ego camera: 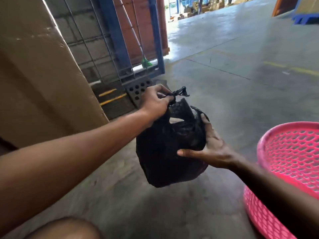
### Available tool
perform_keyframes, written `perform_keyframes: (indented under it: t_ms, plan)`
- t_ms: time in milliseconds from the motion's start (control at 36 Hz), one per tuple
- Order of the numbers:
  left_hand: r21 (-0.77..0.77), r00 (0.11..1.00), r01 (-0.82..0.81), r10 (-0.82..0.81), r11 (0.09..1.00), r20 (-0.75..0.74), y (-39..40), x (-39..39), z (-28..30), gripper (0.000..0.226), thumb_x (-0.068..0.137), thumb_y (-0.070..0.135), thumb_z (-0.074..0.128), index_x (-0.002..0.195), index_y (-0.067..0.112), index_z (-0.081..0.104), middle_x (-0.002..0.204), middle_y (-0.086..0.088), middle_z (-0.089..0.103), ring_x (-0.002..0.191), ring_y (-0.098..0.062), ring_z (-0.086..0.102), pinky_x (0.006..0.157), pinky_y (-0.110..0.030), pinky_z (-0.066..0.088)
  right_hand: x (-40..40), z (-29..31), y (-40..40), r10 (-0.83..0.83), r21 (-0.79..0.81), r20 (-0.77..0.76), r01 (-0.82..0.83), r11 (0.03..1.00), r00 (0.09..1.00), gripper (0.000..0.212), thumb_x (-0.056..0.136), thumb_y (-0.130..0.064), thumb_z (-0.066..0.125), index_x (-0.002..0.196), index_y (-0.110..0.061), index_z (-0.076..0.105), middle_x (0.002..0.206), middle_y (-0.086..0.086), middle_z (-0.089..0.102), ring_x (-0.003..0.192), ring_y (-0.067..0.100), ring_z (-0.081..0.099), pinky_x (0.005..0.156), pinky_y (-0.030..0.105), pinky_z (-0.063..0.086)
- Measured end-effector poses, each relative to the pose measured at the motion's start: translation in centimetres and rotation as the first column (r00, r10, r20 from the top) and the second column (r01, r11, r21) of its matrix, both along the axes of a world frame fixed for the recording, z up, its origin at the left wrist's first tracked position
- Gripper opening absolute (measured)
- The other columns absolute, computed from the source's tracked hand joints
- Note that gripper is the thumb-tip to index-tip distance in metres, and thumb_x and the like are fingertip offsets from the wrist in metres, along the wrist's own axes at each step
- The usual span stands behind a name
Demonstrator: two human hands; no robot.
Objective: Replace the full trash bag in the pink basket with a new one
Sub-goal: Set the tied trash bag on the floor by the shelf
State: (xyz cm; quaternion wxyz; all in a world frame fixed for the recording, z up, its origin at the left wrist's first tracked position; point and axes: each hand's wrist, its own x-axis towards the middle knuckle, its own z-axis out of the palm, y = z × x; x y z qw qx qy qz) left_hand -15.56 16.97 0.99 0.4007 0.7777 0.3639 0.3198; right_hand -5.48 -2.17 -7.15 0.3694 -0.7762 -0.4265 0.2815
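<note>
A full black trash bag (165, 152) hangs in the air above the concrete floor, its top tied into a knot. My left hand (155, 102) pinches the knotted handles at the bag's top. My right hand (212, 149) cups the bag's right side, thumb across its front. The pink mesh basket (293, 152) lies tilted at the right edge, its inside showing no bag, partly hidden behind my right forearm.
A large brown cardboard box (39, 75) stands close on the left. Behind it are a wire grid and a blue metal frame (155, 31), with a perforated grey block (138, 90) on the floor. Open concrete floor (241, 66) stretches ahead. My knee (65, 228) shows at the bottom.
</note>
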Motion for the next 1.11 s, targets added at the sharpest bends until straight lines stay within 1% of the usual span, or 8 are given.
perform_keyframes:
  t_ms: [167,361,472,639,722,778,889,1111]
  plan:
    - [-0.145,0.998,-0.065,0.064,0.987,-0.015,5.7,-0.7,-2.6,0.018,0.084,0.015,0.078,0.073,0.026,0.069,0.084,-0.009,0.077,0.073,-0.02,0.071,0.067,-0.03,0.059,-0.8,-3.7,6.6,-0.014,0.01,0.008,0.014,1.0,1.0,0.148,0.044,-0.081,0.08,0.156,-0.051,-0.012,0.165,0.003,0.019,0.153,0.025,0.025,0.123,0.041,0.029]
    - [-0.252,0.993,-0.11,0.115,0.961,0.002,14.9,-0.3,-2.6,0.021,0.084,0.008,0.079,0.073,0.021,0.067,0.058,0.008,0.068,0.068,-0.018,0.074,0.067,-0.027,0.056,-0.8,-4.4,17.1,-0.063,0.001,0.047,0.063,0.998,0.997,0.146,0.048,-0.078,0.081,0.158,-0.045,-0.009,0.163,0.007,0.023,0.153,0.026,0.023,0.123,0.04,0.028]
    - [-0.285,0.986,-0.162,0.167,0.945,-0.007,20.0,0.1,-2.1,0.021,0.085,0.005,0.077,0.075,0.019,0.065,0.079,-0.01,0.077,0.084,-0.03,0.079,0.077,-0.035,0.063,-1.3,-4.5,23.1,-0.09,0.011,0.043,0.09,0.996,0.995,0.142,0.053,-0.074,0.081,0.159,-0.044,-0.008,0.161,0.011,0.022,0.151,0.032,0.027,0.121,0.046,0.032]
    - [-0.108,0.971,-0.239,0.238,0.965,-0.022,26.2,0.8,-1.3,0.023,0.087,0.007,0.076,0.075,0.023,0.064,0.069,0.005,0.065,0.057,-0.001,0.061,0.053,-0.011,0.048,-1.3,-5.4,31.5,-0.148,0.081,0.05,0.144,0.986,0.988,0.132,0.061,-0.072,0.078,0.16,-0.041,-0.005,0.16,0.014,0.023,0.149,0.037,0.032,0.12,0.047,0.034]
    - [0.089,0.952,-0.295,0.301,0.951,-0.063,28.5,0.6,-2.0,0.014,0.088,0.021,0.071,0.097,0.032,0.07,0.101,-0.002,0.07,0.089,-0.015,0.067,0.085,-0.025,0.056,-1.5,-6.1,35.4,-0.166,0.109,0.062,0.159,0.981,0.984,0.118,0.071,-0.068,0.073,0.159,-0.042,-0.002,0.162,0.014,0.022,0.145,0.04,0.038,0.115,0.051,0.04]
    - [0.142,0.95,-0.274,0.291,0.951,-0.113,28.3,-0.3,-2.7,0.028,0.09,0.025,0.068,0.117,0.031,0.067,0.121,-0.004,0.06,0.104,-0.017,0.063,0.097,-0.03,0.053,-1.8,-7.5,37.9,-0.1,0.047,0.091,0.096,0.994,0.991,0.102,0.083,-0.063,0.065,0.159,-0.044,-0.001,0.167,0.013,0.016,0.146,0.04,0.038,0.116,0.052,0.038]
    - [0.206,0.968,-0.107,0.149,0.973,-0.201,25.9,-3.0,-4.3,0.035,0.087,0.025,0.071,0.122,0.027,0.065,0.126,-0.004,0.058,0.112,-0.016,0.063,0.1,-0.03,0.051,-2.2,-9.8,40.5,0.096,-0.167,0.151,-0.07,0.983,0.984,0.095,0.091,-0.057,0.058,0.157,-0.052,-0.009,0.173,0.007,-0.003,0.149,0.039,0.035,0.119,0.049,0.032]
    - [0.28,0.949,0.06,0.032,0.958,-0.313,23.0,-4.1,-6.0,0.033,0.086,0.024,0.072,0.117,0.031,0.067,0.116,0.001,0.063,0.106,-0.012,0.064,0.093,-0.024,0.048,-0.8,-9.1,40.2,0.133,-0.15,0.187,-0.106,0.983,0.973,0.093,0.089,-0.055,0.059,0.157,-0.053,-0.004,0.173,0.007,0.001,0.151,0.038,0.032,0.119,0.052,0.032]
